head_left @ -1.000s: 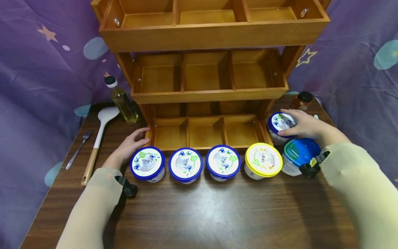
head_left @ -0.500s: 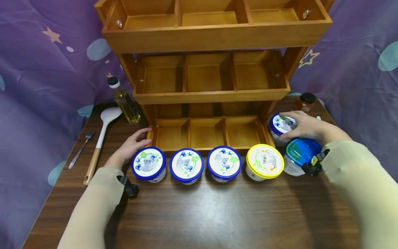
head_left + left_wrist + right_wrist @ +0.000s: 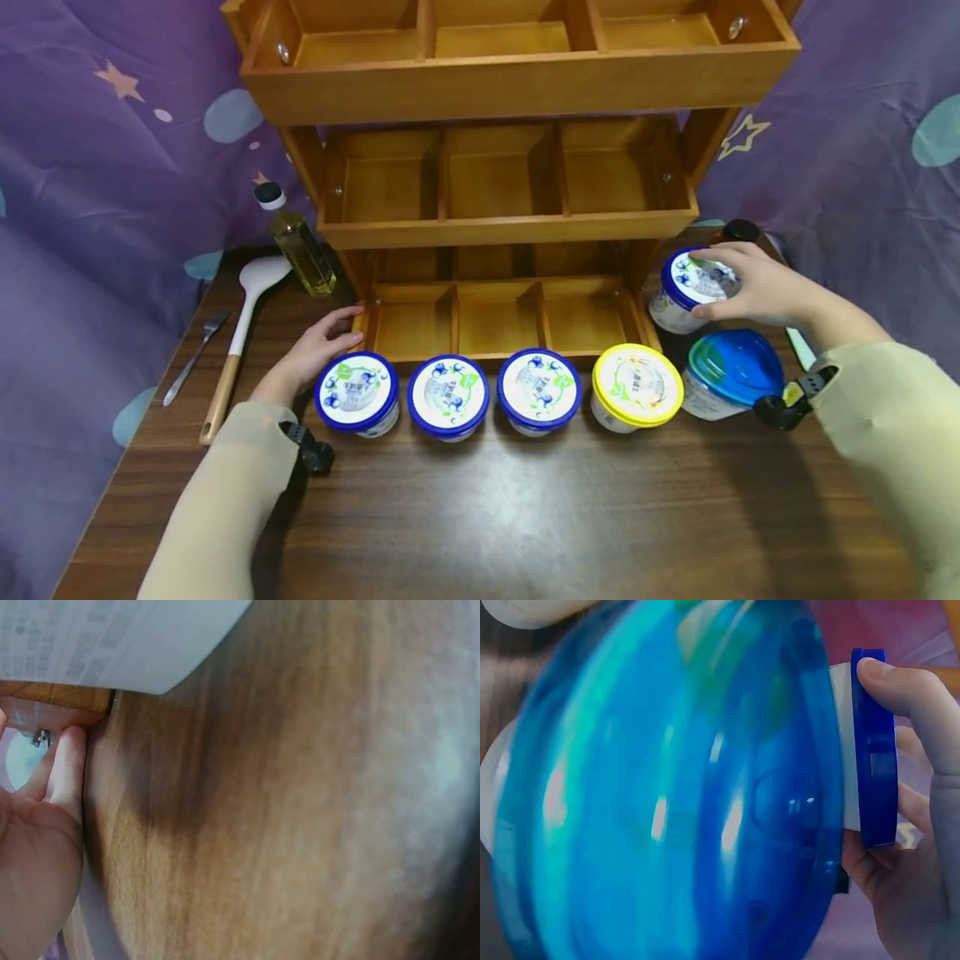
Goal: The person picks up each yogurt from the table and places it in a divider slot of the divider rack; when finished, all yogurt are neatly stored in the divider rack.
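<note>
- While our right hand (image 3: 757,287) has its grip clamped on the lid of a blue-lidded cup (image 3: 693,287), that cup sits tilted just right of the wooden rack (image 3: 510,225), off the surface (image 3: 525,517).
- In the right wrist view, we see the thumb and fingers (image 3: 922,697) curled round the cup's blue rim (image 3: 874,750).
- Our left hand (image 3: 315,354) rests flat by the rack's lower left corner, fingers relaxed and apart, gripping nothing.
- In front of the rack stand three blue-lidded cups (image 3: 448,396) and a yellow-lidded cup (image 3: 637,386) in a row.
- A blue-lidded tub (image 3: 731,371) stands to the right of the rack, just below the held cup.
- Left of the rack we see an oil bottle (image 3: 300,246), a spatula (image 3: 243,329) and a fork (image 3: 193,358).
</note>
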`<state>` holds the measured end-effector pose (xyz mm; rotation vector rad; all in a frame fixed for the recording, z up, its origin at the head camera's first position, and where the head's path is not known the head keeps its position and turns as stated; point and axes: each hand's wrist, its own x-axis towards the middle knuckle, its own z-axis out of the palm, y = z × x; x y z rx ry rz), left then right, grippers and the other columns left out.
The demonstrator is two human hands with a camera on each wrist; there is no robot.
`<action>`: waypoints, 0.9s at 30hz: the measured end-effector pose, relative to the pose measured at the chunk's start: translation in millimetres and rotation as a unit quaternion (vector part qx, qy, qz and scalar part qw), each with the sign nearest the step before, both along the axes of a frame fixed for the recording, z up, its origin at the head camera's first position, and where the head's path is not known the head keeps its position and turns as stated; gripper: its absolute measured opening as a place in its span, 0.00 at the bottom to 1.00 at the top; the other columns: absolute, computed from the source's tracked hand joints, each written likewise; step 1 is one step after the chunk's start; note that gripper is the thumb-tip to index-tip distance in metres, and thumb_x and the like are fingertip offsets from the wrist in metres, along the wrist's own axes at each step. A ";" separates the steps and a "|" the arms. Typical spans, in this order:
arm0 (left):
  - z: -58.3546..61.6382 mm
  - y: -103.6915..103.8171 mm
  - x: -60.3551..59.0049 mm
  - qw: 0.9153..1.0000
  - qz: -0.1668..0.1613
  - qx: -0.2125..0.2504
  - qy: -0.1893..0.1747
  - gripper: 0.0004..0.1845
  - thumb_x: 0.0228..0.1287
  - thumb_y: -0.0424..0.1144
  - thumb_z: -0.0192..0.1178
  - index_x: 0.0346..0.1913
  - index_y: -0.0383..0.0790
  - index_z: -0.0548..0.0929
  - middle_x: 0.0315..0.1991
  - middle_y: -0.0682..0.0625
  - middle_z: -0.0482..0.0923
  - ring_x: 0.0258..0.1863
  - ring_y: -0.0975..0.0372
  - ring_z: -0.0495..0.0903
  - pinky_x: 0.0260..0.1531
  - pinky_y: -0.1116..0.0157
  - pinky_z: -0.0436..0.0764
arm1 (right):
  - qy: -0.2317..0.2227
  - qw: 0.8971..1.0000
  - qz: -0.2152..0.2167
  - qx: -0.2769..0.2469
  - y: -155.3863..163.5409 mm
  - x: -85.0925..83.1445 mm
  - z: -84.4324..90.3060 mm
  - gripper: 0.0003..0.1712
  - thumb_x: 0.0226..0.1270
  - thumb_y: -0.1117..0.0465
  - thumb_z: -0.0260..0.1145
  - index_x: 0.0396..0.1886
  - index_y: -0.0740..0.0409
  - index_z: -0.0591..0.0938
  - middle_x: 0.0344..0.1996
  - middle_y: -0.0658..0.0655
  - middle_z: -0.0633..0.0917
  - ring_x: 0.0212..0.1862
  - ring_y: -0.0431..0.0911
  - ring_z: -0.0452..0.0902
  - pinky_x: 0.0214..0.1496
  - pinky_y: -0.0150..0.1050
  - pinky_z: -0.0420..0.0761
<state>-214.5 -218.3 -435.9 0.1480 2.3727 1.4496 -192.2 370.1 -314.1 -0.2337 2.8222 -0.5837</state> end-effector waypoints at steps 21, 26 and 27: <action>33.9 14.2 19.6 1.000 -0.007 0.020 -0.007 0.31 0.68 0.42 0.53 0.71 0.39 0.57 0.69 0.32 0.53 0.67 0.42 0.52 0.62 0.43 0.54 | 0.034 0.996 0.077 -0.027 -57.1 12.2 7.1 0.50 0.45 0.48 0.75 0.68 0.56 0.65 0.68 0.68 0.54 0.65 0.66 0.50 0.57 0.70 0.57; 33.5 13.2 19.6 1.000 -0.006 0.028 -0.010 0.32 0.68 0.42 0.53 0.71 0.39 0.57 0.68 0.33 0.53 0.67 0.42 0.52 0.62 0.43 0.54 | 0.035 0.995 0.090 -0.033 -72.7 6.8 2.1 0.50 0.46 0.47 0.75 0.68 0.55 0.64 0.67 0.67 0.55 0.64 0.64 0.53 0.58 0.67 0.59; 33.6 13.4 19.7 1.000 -0.007 0.028 -0.010 0.32 0.68 0.42 0.53 0.71 0.39 0.57 0.68 0.33 0.53 0.67 0.42 0.52 0.62 0.43 0.54 | 0.035 0.995 0.091 -0.036 -75.5 5.7 1.3 0.50 0.46 0.47 0.75 0.68 0.55 0.64 0.67 0.67 0.55 0.64 0.64 0.54 0.58 0.66 0.59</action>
